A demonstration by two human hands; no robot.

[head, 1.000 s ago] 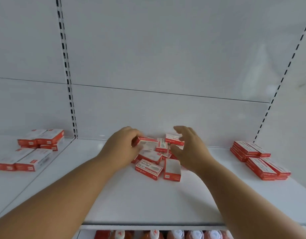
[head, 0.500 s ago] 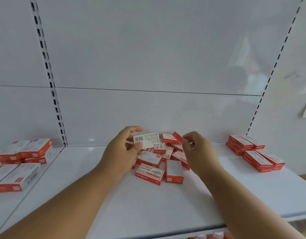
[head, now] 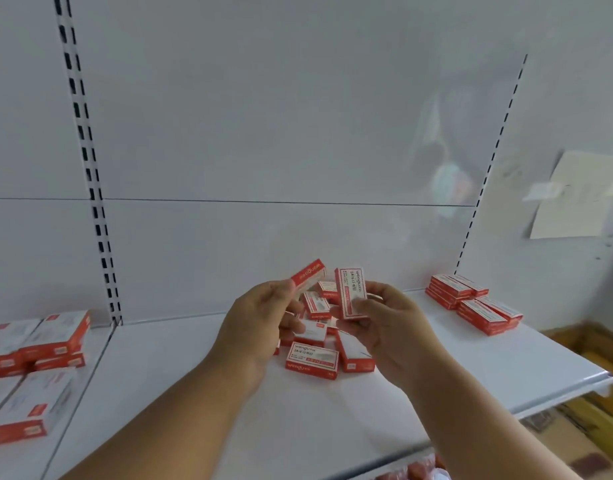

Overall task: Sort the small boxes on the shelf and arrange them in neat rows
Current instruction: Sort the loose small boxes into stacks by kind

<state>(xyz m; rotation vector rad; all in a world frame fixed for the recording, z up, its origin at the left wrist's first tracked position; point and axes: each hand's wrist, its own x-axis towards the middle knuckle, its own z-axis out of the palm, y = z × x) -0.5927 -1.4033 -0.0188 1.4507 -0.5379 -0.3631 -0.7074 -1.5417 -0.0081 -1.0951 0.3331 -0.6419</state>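
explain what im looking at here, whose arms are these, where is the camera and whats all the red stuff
There is no machine here: these are a person's two bare arms, filmed by one wide-angle camera worn on the head, looking forward and down. That is why the arms seem to grow out of the bottom of the picture.

The surface is a white metal shop shelf with a white back panel. In its middle lies a loose heap of small red and white cardboard boxes, tumbled at all angles. A tidier stack of the same boxes sits at the right, and larger red and white boxes lie on the neighbouring shelf at the left.

The left hand pinches one small box, lifted above the heap. The right hand holds another box upright, printed face towards the camera.
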